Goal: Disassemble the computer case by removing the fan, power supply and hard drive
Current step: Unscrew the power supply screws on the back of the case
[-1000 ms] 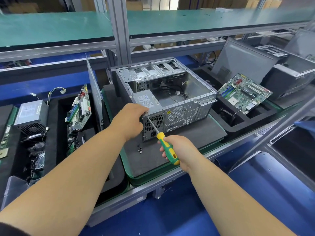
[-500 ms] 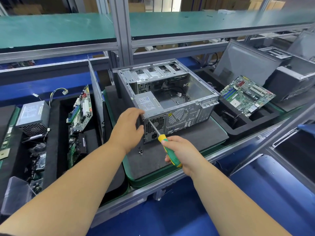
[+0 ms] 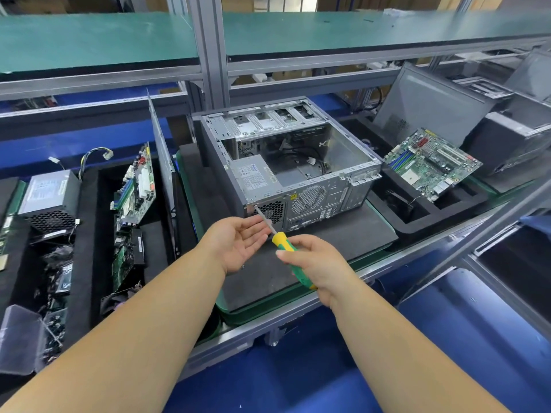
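Note:
An open grey computer case (image 3: 334, 186) lies on its side on a dark mat (image 3: 337, 242). Its power supply (image 3: 253, 175) sits in the near-left corner, with the grille facing me. My right hand (image 3: 316, 263) grips a screwdriver (image 3: 286, 248) with a yellow and green handle; the tip touches a screw at the upper-left corner of the power supply's rear face. My left hand (image 3: 238, 242) is held palm up, fingers relaxed, just under the screwdriver shaft. Loose cables lie inside the case.
A black foam tray on the left holds a removed power supply (image 3: 49, 198), upright circuit boards (image 3: 135, 186) and small parts. A case side panel (image 3: 162, 162) stands beside the mat. On the right lie a motherboard (image 3: 432, 163) and other cases. A small screw (image 3: 243, 266) rests on the mat.
My left hand has come off the case's corner and turned palm up below the screwdriver. The screwdriver tip stays at the power supply's rear face.

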A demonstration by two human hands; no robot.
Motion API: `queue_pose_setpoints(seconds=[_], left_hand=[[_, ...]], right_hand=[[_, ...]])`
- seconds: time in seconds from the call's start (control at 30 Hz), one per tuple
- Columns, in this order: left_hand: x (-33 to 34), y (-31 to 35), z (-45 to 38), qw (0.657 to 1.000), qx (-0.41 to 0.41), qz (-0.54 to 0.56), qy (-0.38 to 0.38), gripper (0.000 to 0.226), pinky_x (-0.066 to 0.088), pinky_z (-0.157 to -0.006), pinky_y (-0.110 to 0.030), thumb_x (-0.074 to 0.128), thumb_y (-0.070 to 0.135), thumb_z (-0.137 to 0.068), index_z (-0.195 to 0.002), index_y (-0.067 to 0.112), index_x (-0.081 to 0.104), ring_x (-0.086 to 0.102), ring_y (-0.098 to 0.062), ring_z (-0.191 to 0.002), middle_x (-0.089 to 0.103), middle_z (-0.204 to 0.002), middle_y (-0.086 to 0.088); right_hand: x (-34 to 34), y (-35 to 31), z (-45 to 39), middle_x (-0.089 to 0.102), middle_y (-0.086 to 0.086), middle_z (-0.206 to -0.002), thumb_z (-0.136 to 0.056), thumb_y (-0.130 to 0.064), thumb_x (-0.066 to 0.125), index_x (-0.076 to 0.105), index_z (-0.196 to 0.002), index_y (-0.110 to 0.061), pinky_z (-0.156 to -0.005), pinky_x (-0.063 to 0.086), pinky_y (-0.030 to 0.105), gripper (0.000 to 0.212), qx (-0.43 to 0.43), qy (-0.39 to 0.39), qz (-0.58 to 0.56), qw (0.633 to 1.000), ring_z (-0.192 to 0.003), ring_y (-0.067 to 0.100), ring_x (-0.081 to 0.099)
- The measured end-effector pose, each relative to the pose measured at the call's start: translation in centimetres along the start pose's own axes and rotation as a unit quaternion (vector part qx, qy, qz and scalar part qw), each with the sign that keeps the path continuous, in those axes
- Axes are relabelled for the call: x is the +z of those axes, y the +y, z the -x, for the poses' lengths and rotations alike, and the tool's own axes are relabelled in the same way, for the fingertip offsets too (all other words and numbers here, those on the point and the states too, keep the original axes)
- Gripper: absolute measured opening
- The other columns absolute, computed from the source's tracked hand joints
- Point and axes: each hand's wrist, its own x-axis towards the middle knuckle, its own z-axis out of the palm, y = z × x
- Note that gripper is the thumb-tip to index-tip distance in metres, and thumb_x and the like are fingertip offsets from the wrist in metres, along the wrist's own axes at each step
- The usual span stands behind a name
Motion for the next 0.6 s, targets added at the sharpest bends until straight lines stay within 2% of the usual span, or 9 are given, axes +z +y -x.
queue_pose_setpoints(seconds=[0.07,0.13,0.2,0.27,0.33,0.4,0.53,0.6], left_hand=[[0.3,-0.1,0.0,1.000,0.005,0.023,-0.016,0.035,0.051,-0.092,-0.030,0.037,0.005,-0.095,-0.120,-0.001,0.060,0.064,-0.024,-0.106,0.066,-0.119,-0.017],[0.5,-0.1,0.0,0.999,0.013,0.047,-0.024,0.036,0.049,-0.096,-0.031,0.036,0.006,-0.095,-0.122,-0.002,0.059,0.064,-0.025,-0.109,0.065,-0.122,-0.018],[0.6,-0.2,0.0,0.997,0.017,0.066,-0.024,0.038,0.046,-0.101,-0.032,0.035,0.006,-0.094,-0.124,-0.003,0.057,0.062,-0.026,-0.113,0.064,-0.124,-0.018],[0.8,-0.2,-0.1,0.997,0.019,0.074,-0.021,0.039,0.045,-0.104,-0.033,0.036,0.006,-0.093,-0.124,-0.004,0.057,0.062,-0.027,-0.115,0.064,-0.124,-0.018],[0.8,-0.3,-0.1,0.997,0.022,0.073,-0.018,0.038,0.044,-0.106,-0.035,0.037,0.006,-0.093,-0.122,-0.005,0.058,0.062,-0.027,-0.114,0.064,-0.123,-0.019],[0.8,-0.3,-0.1,0.997,0.023,0.074,-0.018,0.036,0.044,-0.106,-0.035,0.037,0.006,-0.092,-0.118,-0.005,0.060,0.062,-0.027,-0.114,0.065,-0.122,-0.020],[0.8,-0.2,0.1,0.996,0.024,0.085,-0.021,0.036,0.049,-0.097,-0.035,0.037,0.007,-0.094,-0.118,-0.007,0.059,0.063,-0.028,-0.112,0.065,-0.121,-0.021],[0.8,-0.1,0.1,0.996,0.023,0.083,-0.020,0.037,0.051,-0.091,-0.033,0.037,0.008,-0.095,-0.121,-0.007,0.058,0.064,-0.028,-0.111,0.065,-0.121,-0.020]], right_hand=[[0.1,0.1,-0.2,0.068,0.006,-0.100,-0.078,-0.017,0.082,0.068,-0.107,-0.018,-0.079,0.048,0.031,0.032,0.001,0.002,0.011,1.000,-0.085,0.017,0.062],[0.0,0.0,-0.2,0.067,0.006,-0.097,-0.082,-0.020,0.079,0.067,-0.107,-0.017,-0.077,0.050,0.032,0.028,0.008,-0.011,0.008,1.000,-0.075,0.016,0.065],[0.1,-0.7,0.1,0.065,0.007,-0.091,-0.091,-0.025,0.068,0.065,-0.101,-0.016,-0.066,0.053,0.029,0.014,0.031,-0.023,-0.014,0.999,-0.061,0.012,0.067],[0.1,-1.3,0.2,0.064,0.008,-0.086,-0.097,-0.026,0.055,0.062,-0.097,-0.014,-0.057,0.051,0.025,0.014,0.057,-0.027,-0.019,0.998,-0.052,0.010,0.065],[0.1,-1.5,0.2,0.066,0.006,-0.081,-0.099,-0.024,0.048,0.063,-0.102,-0.011,-0.063,0.051,0.030,0.020,0.063,-0.037,0.000,0.997,-0.054,0.011,0.062],[0.1,-1.3,0.1,0.072,0.002,-0.077,-0.100,-0.022,0.045,0.065,-0.108,-0.017,-0.074,0.051,0.035,0.021,0.049,-0.053,0.033,0.997,-0.060,0.011,0.063],[0.1,-0.8,0.2,0.075,0.004,-0.083,-0.094,-0.017,0.063,0.066,-0.102,-0.022,-0.065,0.055,0.031,0.010,-0.001,-0.063,0.007,0.998,-0.064,0.011,0.067],[0.4,-0.2,-0.1,0.076,0.005,-0.088,-0.086,-0.019,0.075,0.067,-0.106,-0.024,-0.074,0.057,0.036,0.023,-0.008,-0.044,0.006,0.999,-0.075,0.014,0.069]])
